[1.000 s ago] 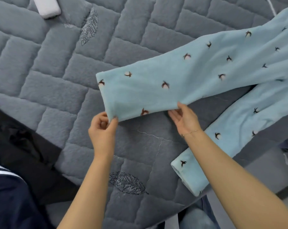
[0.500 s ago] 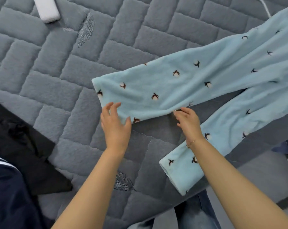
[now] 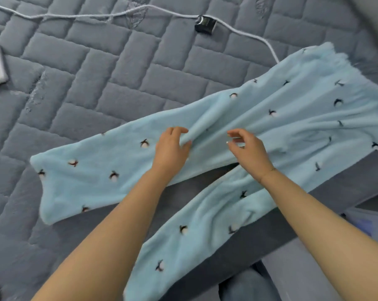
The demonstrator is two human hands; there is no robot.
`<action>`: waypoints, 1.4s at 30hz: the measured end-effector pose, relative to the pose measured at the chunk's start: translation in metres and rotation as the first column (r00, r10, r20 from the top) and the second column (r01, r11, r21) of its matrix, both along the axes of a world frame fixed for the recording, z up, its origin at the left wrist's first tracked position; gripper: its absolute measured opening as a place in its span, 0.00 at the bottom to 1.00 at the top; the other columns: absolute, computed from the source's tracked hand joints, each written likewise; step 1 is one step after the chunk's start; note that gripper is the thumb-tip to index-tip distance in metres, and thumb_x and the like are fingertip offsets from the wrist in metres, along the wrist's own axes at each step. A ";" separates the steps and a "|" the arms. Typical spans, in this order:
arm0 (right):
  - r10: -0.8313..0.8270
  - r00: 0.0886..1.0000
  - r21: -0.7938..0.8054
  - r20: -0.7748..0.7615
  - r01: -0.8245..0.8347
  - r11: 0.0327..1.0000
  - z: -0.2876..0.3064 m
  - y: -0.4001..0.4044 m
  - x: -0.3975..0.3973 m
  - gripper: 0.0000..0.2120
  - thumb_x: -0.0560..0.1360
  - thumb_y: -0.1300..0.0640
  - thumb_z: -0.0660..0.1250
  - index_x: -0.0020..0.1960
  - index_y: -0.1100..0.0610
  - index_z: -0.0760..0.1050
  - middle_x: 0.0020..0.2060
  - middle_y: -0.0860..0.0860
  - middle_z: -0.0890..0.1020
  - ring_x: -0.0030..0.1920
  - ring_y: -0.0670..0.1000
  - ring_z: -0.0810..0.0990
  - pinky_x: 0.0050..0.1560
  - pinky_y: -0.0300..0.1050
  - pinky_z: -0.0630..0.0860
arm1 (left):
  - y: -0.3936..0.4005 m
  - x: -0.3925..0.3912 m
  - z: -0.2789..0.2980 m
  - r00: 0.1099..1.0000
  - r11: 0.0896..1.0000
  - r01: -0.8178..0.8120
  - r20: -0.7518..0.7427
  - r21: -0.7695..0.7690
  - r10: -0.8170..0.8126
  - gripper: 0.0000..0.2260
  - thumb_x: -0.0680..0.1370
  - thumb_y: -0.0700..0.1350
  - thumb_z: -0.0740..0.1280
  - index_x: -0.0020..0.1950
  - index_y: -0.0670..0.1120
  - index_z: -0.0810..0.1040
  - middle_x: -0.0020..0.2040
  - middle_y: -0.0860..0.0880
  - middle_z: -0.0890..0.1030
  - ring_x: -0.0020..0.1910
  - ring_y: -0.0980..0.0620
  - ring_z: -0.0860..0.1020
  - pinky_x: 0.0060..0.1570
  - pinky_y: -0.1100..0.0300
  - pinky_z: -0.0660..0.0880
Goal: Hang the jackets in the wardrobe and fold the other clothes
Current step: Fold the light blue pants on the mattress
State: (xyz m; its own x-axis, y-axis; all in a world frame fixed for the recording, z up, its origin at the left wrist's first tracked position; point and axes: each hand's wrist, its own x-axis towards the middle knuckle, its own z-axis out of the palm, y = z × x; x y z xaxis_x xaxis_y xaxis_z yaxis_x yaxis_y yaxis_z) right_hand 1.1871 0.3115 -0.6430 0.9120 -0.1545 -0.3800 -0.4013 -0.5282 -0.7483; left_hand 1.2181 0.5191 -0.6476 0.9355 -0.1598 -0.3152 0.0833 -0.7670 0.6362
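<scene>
hands moved up trousers (image 3: 270,127) (left hand (image 3: 170,148) pinching)

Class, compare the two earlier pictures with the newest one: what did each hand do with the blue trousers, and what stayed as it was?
Both hands left the upper leg's near edge and moved up the blue trousers toward the middle. The left hand now pinches a raised fold of fabric; the right hand hovers beside it, fingers curled, holding nothing. The trousers stayed spread on the grey quilt, legs apart.
</scene>
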 end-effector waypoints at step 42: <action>0.567 0.816 -0.698 -0.111 -0.470 0.540 -0.111 -0.140 0.167 0.28 0.82 0.43 0.46 0.80 0.47 0.45 0.79 0.48 0.46 0.79 0.50 0.44 0.76 0.61 0.43 | -0.106 0.106 -0.116 0.970 0.863 0.136 0.111 0.487 -0.215 0.27 0.82 0.63 0.45 0.80 0.59 0.43 0.80 0.52 0.39 0.79 0.51 0.37 0.74 0.40 0.36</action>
